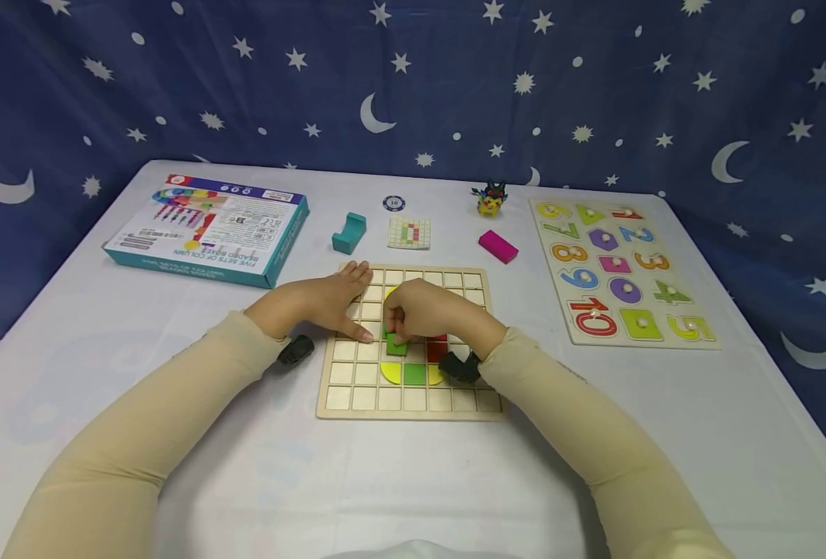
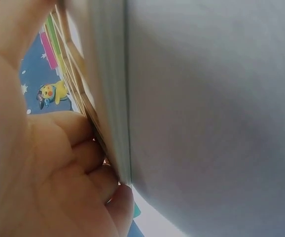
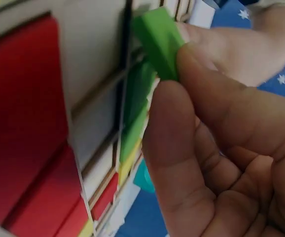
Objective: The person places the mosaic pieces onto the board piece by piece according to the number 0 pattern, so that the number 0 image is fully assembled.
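Observation:
A wooden grid board (image 1: 338, 398) lies in front of me. My right hand (image 1: 427, 307) pinches a green square tile (image 3: 160, 42) between thumb and finger, tilted just over the grid in the right wrist view. Along the left edge of the board rests my left hand (image 1: 318, 303), fingers spread, thumb over the squares. In the left wrist view, fingertips (image 2: 120, 207) touch the board's rim. Red tiles (image 1: 437, 352), a yellow rounded piece (image 1: 390, 373) and another green tile (image 1: 414, 374) sit in the squares. My right hand hides part of the pattern in the head view.
A pattern card (image 1: 409, 233), a teal curved block (image 1: 349, 234), a poker chip (image 1: 394, 203), a small yellow figure (image 1: 490, 202) and a magenta block (image 1: 498, 246) lie beyond the board. A flat box (image 1: 210, 233) is at left, a number puzzle (image 1: 612, 283) at right.

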A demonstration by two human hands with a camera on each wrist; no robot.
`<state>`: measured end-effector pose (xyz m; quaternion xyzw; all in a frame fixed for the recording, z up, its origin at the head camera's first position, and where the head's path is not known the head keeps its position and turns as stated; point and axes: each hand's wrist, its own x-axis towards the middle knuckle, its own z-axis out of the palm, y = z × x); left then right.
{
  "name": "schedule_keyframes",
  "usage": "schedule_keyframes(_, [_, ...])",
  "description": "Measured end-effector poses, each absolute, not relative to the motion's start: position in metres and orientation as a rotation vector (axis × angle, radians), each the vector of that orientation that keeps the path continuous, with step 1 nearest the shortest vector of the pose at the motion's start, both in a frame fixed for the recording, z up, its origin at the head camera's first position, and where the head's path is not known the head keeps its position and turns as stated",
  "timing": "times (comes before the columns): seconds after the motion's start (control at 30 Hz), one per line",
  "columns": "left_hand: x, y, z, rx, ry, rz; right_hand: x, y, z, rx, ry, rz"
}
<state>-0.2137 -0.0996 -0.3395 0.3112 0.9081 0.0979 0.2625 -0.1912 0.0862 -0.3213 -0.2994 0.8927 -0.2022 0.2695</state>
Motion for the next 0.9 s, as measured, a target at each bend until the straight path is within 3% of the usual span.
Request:
schedule_keyframes(0.57, [-0.213,-0.096,-0.34,0.851,2.455,0.265,-0.187,0.076,-0.326,-0.814,2.414,-0.359])
schedule_keyframes(0.9, [-0.213,-0.095,-0.341,0.84,2.457,0.217,-0.195,0.119,-0.313,-0.658,2.525,-0.633])
